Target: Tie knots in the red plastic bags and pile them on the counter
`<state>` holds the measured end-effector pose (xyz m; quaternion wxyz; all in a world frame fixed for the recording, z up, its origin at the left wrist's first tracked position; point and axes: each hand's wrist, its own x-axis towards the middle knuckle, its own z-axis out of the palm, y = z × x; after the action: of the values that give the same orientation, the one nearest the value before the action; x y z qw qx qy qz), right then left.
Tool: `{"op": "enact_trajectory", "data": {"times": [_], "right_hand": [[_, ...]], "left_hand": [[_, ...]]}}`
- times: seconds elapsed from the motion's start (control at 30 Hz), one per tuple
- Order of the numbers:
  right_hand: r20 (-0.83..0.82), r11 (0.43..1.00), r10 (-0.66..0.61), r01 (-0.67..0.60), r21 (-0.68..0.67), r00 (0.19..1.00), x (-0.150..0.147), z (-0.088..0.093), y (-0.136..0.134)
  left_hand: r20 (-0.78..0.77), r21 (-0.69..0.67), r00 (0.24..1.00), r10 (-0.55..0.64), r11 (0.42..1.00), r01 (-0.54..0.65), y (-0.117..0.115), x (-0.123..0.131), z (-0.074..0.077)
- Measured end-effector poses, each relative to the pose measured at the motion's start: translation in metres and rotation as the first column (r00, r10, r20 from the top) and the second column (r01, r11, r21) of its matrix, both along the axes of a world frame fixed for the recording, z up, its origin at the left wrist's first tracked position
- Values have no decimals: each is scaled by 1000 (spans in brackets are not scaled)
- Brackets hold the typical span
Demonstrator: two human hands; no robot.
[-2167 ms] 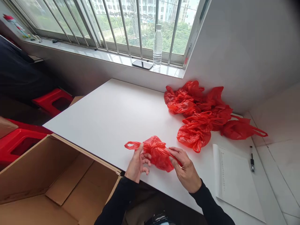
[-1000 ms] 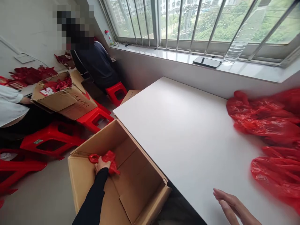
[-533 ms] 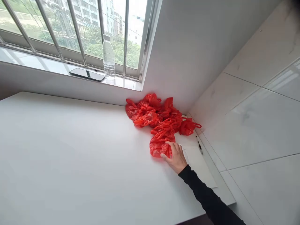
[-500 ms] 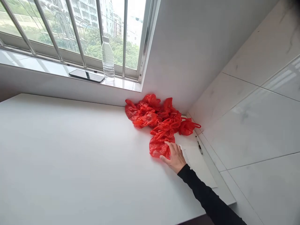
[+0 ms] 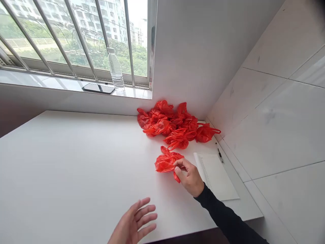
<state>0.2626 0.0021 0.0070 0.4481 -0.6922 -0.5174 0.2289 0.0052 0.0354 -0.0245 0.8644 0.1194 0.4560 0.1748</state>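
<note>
Hovering the left hand [image 5: 134,223] spread and empty above the white bench [image 5: 76,162], pinching in the right hand [image 5: 190,176] a crumpled red thin-plastic bag [image 5: 166,162] just short of the heap of red plastic bags [image 5: 175,122]: probably feather-light, limp, slippery, best gripped by a bunched fold.

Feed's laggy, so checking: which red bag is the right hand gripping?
The lone red bag nearest the camera, pinched in the right hand. It lies apart from the pile of red bags heaped in the corner by the wall.
</note>
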Motion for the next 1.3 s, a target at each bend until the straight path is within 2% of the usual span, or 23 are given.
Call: {"op": "enact_trajectory", "data": {"times": [0.07, 0.13, 0.23, 0.3, 0.33, 0.37, 0.43, 0.5, 0.57, 0.63, 0.67, 0.83, 0.93, 1.07, 1.23, 1.3], "right_hand": [[-48, 997, 79, -78, 26, 996, -14, 9, -16], [-71, 979, 201, -198, 48, 977, -26, 17, -32], [-112, 906, 422, -420, 48, 899, -35, 22, -54], [-198, 881, 469, -471, 37, 861, -31, 19, -61], [-258, 900, 428, -436, 27, 866, -26, 15, -61], [-317, 937, 335, -350, 9, 887, -20, 11, -59], [-394, 991, 90, -122, -58, 915, -5, 1, -52], [-440, 992, -52, -4, -127, 897, 7, -8, -41], [-536, 982, 3, -103, -156, 844, 14, -15, -31], [-633, 962, 108, -240, -127, 767, 14, -20, -25], [-652, 958, 133, -265, -108, 746, 13, -22, -23], [-649, 984, 70, -161, -82, 757, 6, -28, -20], [-680, 979, 93, -192, -72, 727, 5, -27, -20], [-661, 956, 174, -287, -65, 730, 6, -25, -21], [-669, 955, 116, -268, -128, 734, 6, -24, -20], [-664, 948, 142, -294, -122, 734, 5, -24, -19]], "left_hand": [[31, -49, 1000, -1, 999, 3, -1, 39, 5], [138, -58, 990, -13, 998, 21, 2, 68, 6], [281, -54, 955, 93, 995, -81, 6, 86, 7], [281, -84, 947, 156, 987, -138, 7, 86, 10], [269, -103, 951, 151, 987, -127, 6, 85, 12], [259, -119, 957, 131, 988, -103, 6, 83, 15], [235, -126, 966, 110, 989, -82, 3, 79, 19], [182, -87, 972, 146, 987, -132, -2, 77, 23], [126, -28, 975, 183, 983, -181, -9, 78, 26], [87, 25, 979, 186, 982, -189, -15, 81, 28], [86, 45, 980, 179, 982, -183, -18, 82, 28], [179, 103, 976, 127, 984, -147, -24, 85, 23], [171, 91, 976, 135, 984, -152, -23, 84, 20], [133, 79, 978, 163, 982, -174, -23, 84, 20], [99, 109, 983, 155, 980, -165, -23, 84, 18], [88, 120, 987, 138, 982, -148, -23, 85, 15]]}}
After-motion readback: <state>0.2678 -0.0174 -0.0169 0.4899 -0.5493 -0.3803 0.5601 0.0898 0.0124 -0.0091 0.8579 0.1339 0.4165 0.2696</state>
